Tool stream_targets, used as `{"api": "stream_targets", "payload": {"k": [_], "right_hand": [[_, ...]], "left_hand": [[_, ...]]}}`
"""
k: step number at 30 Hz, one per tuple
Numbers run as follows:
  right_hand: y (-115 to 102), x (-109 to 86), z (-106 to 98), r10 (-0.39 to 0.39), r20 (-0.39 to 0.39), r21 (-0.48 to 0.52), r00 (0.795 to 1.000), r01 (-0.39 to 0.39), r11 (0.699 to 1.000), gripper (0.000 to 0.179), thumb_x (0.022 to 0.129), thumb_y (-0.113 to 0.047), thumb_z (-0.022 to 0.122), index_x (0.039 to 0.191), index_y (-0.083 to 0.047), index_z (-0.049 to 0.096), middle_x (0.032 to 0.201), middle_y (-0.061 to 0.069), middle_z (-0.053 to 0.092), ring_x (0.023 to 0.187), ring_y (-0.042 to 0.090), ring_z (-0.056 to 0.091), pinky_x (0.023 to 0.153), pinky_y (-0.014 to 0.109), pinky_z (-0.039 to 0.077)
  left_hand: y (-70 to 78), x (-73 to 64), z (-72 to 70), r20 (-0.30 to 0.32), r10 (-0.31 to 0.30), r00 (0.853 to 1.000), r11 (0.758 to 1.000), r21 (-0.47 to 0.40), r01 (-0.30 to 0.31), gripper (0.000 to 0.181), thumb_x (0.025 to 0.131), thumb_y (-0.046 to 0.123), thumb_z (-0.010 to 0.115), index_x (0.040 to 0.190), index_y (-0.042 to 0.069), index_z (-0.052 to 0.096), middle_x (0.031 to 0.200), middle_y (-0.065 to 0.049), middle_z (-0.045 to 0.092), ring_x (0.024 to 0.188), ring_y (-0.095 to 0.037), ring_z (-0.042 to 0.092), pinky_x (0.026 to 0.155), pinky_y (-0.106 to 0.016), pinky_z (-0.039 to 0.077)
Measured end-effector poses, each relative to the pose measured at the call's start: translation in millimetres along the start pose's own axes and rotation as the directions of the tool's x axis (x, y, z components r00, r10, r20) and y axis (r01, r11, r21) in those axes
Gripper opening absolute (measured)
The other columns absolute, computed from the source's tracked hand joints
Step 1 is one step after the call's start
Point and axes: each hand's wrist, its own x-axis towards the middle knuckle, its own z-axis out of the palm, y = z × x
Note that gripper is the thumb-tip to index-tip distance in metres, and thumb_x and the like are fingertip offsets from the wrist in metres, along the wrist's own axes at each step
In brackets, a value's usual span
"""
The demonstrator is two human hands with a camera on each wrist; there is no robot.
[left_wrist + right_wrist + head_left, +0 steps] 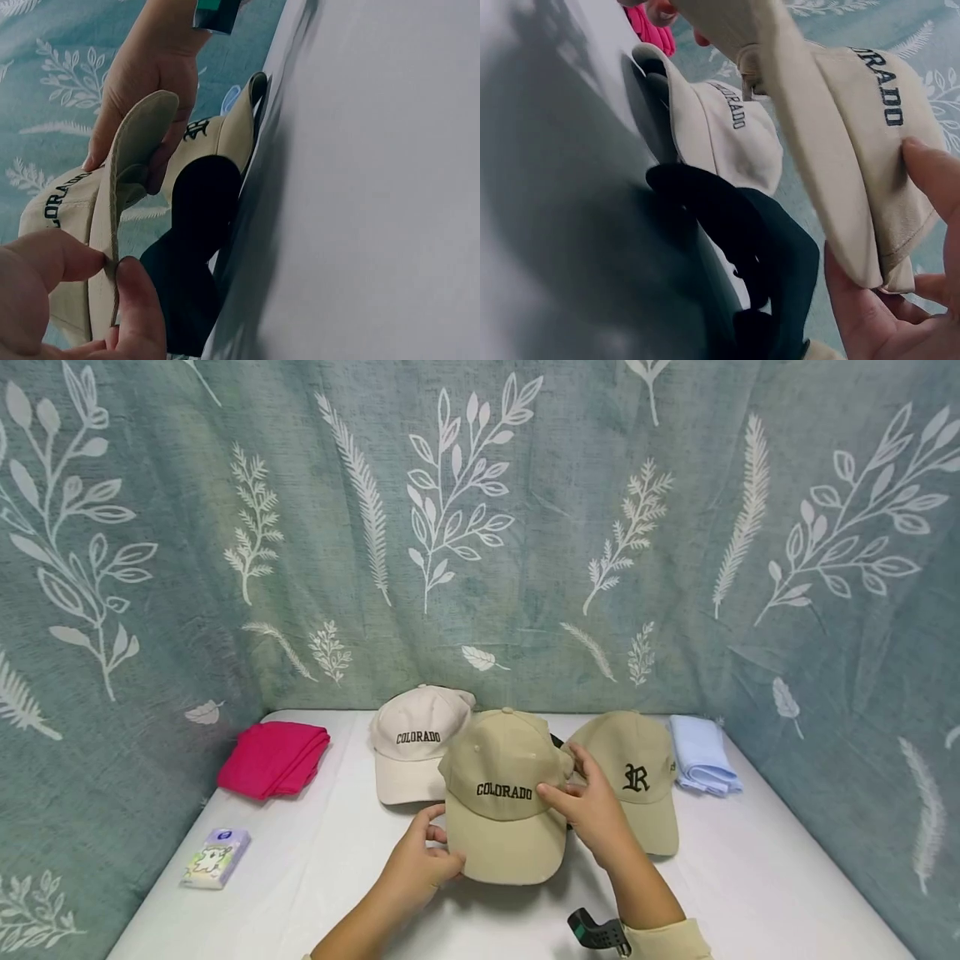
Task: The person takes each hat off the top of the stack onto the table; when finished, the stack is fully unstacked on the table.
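Above the white counter [300,860], in front of the black fabric cap [784,240], a khaki cloth baseball cap [502,760] is held raised in two hands. The left hand [422,857] pinches the brim's edge between thumb and fingers; the right hand [597,810] is curled round the crown's side, thumb beside the lettering. The step appears to be two-handed positioning; the next move probably calls for a steady, even grip and a brim clear of the black fabric cap. COLORADO, in dark capitals, crosses the rounded crown; the smooth brim curves gently downward. Left of the black fabric cap stands a cream COLORADO cap [408,722].
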Motion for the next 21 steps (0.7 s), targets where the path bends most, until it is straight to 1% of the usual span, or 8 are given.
{"api": "stream_targets", "payload": {"k": [1, 6, 7, 10, 13, 17, 21], "right_hand": [[0, -1.1, -3, -0.002, 0.005, -0.008, 1.000, 0.002, 1.000, 0.104, 0.092, -0.039, 0.081, 0.169, -0.022, 0.014, 0.172, 0.016, 0.019, 0.141, 0.039, 0.052, 0.100, 0.050, 0.056], [3, -7.9, -16, 0.015, 0.019, -0.068, 1.000, -0.014, 0.998, 0.102, 0.091, -0.042, 0.081, 0.168, -0.018, 0.018, 0.169, 0.018, 0.023, 0.140, 0.039, 0.053, 0.099, 0.048, 0.056], [3, -9.1, -19, 0.019, 0.020, -0.077, 1.000, -0.017, 0.997, 0.102, 0.091, -0.042, 0.081, 0.168, -0.017, 0.018, 0.168, 0.018, 0.024, 0.141, 0.040, 0.052, 0.101, 0.049, 0.056], [3, -12.5, -29, 0.021, 0.014, -0.092, 1.000, -0.020, 0.996, 0.100, 0.092, -0.041, 0.081, 0.167, -0.015, 0.021, 0.165, 0.018, 0.027, 0.141, 0.041, 0.052, 0.103, 0.050, 0.055], [3, -15.8, -41, 0.021, 0.017, -0.095, 1.000, -0.019, 0.995, 0.098, 0.092, -0.039, 0.081, 0.166, -0.013, 0.022, 0.163, 0.018, 0.028, 0.140, 0.041, 0.053, 0.102, 0.048, 0.056], [6, -20.4, -54, 0.043, 0.053, -0.098, 0.998, -0.038, 0.994, 0.097, 0.094, -0.038, 0.080, 0.165, -0.013, 0.019, 0.162, 0.018, 0.026, 0.138, 0.039, 0.054, 0.100, 0.044, 0.055], [11, -25.3, -64, 0.078, 0.068, -0.109, 0.995, -0.071, 0.992, 0.101, 0.094, -0.039, 0.079, 0.167, -0.015, 0.013, 0.164, 0.018, 0.021, 0.141, 0.040, 0.050, 0.102, 0.047, 0.054]], "left_hand": [[0.3, -0.6, 2.0, 0.008, 0.001, 1.000, 1.000, 0.003, -0.001, 0.088, 0.081, -0.003, 0.075, 0.158, 0.003, 0.033, 0.118, -0.015, 0.046, 0.087, -0.019, 0.066, 0.077, -0.033, 0.062], [2.2, -1.6, 13.7, 0.037, 0.004, 0.999, 1.000, 0.007, -0.004, 0.088, 0.081, -0.004, 0.076, 0.158, 0.000, 0.031, 0.116, -0.015, 0.047, 0.087, -0.019, 0.066, 0.076, -0.032, 0.062], [3.0, -1.3, 16.7, 0.038, 0.009, 0.999, 1.000, 0.006, -0.009, 0.088, 0.081, -0.004, 0.076, 0.158, -0.001, 0.032, 0.115, -0.014, 0.047, 0.086, -0.019, 0.066, 0.076, -0.032, 0.062], [5.9, 1.0, 26.8, 0.048, 0.020, 0.999, 1.000, -0.005, -0.020, 0.088, 0.080, -0.005, 0.076, 0.157, -0.001, 0.033, 0.113, -0.013, 0.047, 0.085, -0.019, 0.065, 0.076, -0.032, 0.062], [8.8, 3.4, 37.5, 0.056, 0.036, 0.998, 0.999, -0.014, -0.035, 0.087, 0.079, -0.006, 0.075, 0.156, -0.001, 0.034, 0.111, -0.013, 0.049, 0.083, -0.018, 0.065, 0.074, -0.032, 0.062], [9.6, 4.4, 50.3, 0.059, 0.060, 0.996, 0.998, -0.026, -0.059, 0.085, 0.076, -0.007, 0.074, 0.153, -0.002, 0.038, 0.107, -0.012, 0.051, 0.079, -0.017, 0.064, 0.070, -0.030, 0.061], [7.6, 3.7, 59.8, 0.065, 0.067, 0.996, 0.998, -0.008, -0.067, 0.082, 0.075, -0.006, 0.074, 0.150, -0.003, 0.040, 0.105, -0.011, 0.051, 0.076, -0.016, 0.062, 0.066, -0.027, 0.058]]}}
